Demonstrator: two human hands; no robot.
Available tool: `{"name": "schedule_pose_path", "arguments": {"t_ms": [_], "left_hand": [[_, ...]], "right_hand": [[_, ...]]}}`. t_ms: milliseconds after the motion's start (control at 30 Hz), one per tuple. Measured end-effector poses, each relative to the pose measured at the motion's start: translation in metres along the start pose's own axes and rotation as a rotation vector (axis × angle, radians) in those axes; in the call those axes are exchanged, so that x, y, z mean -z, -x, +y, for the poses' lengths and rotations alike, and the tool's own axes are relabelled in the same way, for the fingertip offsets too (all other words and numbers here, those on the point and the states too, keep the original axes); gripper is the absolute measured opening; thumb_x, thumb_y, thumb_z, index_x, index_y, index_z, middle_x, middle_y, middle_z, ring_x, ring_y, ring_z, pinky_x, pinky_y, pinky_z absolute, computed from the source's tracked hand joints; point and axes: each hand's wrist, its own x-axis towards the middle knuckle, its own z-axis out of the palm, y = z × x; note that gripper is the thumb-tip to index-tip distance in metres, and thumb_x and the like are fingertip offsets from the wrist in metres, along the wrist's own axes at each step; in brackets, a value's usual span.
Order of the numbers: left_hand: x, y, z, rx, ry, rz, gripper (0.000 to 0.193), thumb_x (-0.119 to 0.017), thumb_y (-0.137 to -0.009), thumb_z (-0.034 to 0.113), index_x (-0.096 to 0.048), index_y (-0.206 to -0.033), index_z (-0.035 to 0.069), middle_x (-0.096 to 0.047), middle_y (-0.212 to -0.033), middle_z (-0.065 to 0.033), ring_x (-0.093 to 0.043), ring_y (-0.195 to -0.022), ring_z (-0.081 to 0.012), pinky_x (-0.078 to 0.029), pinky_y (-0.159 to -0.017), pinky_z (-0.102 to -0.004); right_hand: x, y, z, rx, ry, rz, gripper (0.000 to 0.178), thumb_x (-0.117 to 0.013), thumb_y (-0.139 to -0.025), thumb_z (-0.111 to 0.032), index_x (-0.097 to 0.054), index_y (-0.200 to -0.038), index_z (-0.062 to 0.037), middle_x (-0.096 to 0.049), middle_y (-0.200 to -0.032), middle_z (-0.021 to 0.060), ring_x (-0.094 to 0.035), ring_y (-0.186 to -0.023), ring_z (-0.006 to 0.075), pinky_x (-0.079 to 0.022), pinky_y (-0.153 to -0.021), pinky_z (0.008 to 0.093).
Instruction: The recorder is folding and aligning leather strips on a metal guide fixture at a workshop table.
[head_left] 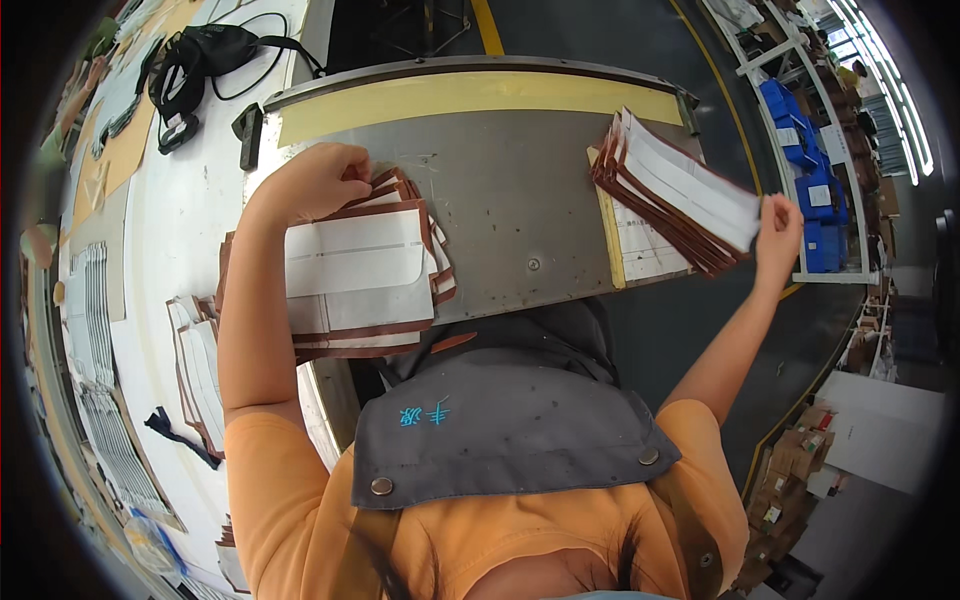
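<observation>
A pile of white rectangular panels with brown edging (355, 255) lies on the grey metal tabletop at the left. Over its far edge my left hand (318, 182) is bent, fingers curled closed; what is in them, if anything, is hidden. At the right, my right hand (779, 232) pinches the outer end of a white panel with brown edging (690, 180). That panel lies on top of a fanned stack of similar panels (655, 215), which slants across the table's right edge. Beneath this stack shows a white printed sheet (645, 245) beside a yellow strip (612, 240).
A metal bar with yellow tape (480, 95) borders the table's far side. On the white table (190, 230) at the left are a black bag with straps (205, 60) and more brown-edged panels (205, 370). Shelving with blue bins (820, 195) stands to the right.
</observation>
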Motion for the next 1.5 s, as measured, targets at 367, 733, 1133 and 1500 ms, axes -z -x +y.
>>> {"name": "schedule_pose_path", "arguments": {"t_ms": [367, 733, 1133, 1500], "left_hand": [[-0.008, -0.004, 0.006, -0.282, 0.128, 0.218, 0.004, -0.061, -0.079, 0.003, -0.060, -0.080, -0.001, -0.057, -0.076, -0.0046, -0.053, -0.070, -0.0121, -0.043, -0.066, -0.0253], [-0.011, -0.012, -0.002, -0.442, 0.121, 0.751, 0.013, -0.065, -0.079, 0.007, -0.059, -0.089, 0.001, -0.057, -0.087, -0.0063, -0.053, -0.083, -0.0190, -0.043, -0.074, -0.0296], [-0.044, -0.018, 0.013, -0.688, -0.216, 0.464, 0.033, -0.070, -0.074, 0.016, -0.063, -0.106, 0.010, -0.061, -0.103, -0.0038, -0.053, -0.100, -0.0233, -0.037, -0.088, -0.0356], [-0.049, -0.005, 0.029, -0.695, -0.216, 0.256, 0.022, -0.067, -0.077, 0.019, -0.066, -0.098, 0.010, -0.060, -0.085, -0.0027, -0.054, -0.088, -0.0201, -0.036, -0.081, -0.0329]], "right_hand": [[-0.174, 0.091, -0.245, 0.151, -0.557, -1.066, 0.029, -0.062, -0.086, -0.024, -0.062, -0.106, -0.0028, -0.064, -0.084, 0.0030, -0.057, -0.072, 0.0083, -0.046, -0.066, 0.0237], [-0.218, 0.071, -0.256, -0.093, -0.860, -0.881, 0.014, -0.059, -0.085, -0.015, -0.062, -0.086, -0.0012, -0.056, -0.071, -0.0027, -0.046, -0.063, 0.0033, -0.038, -0.057, 0.0195], [-0.227, 0.063, -0.230, -0.049, -0.540, -0.916, 0.022, -0.053, -0.091, -0.021, -0.056, -0.099, -0.0008, -0.058, -0.077, 0.0028, -0.049, -0.066, 0.0082, -0.040, -0.060, 0.0235], [-0.234, 0.058, -0.225, 0.009, -0.674, -0.662, 0.022, -0.053, -0.091, -0.019, -0.056, -0.082, 0.0007, -0.047, -0.062, -0.0044, -0.038, -0.057, 0.0037, -0.032, -0.052, 0.0220]]}}
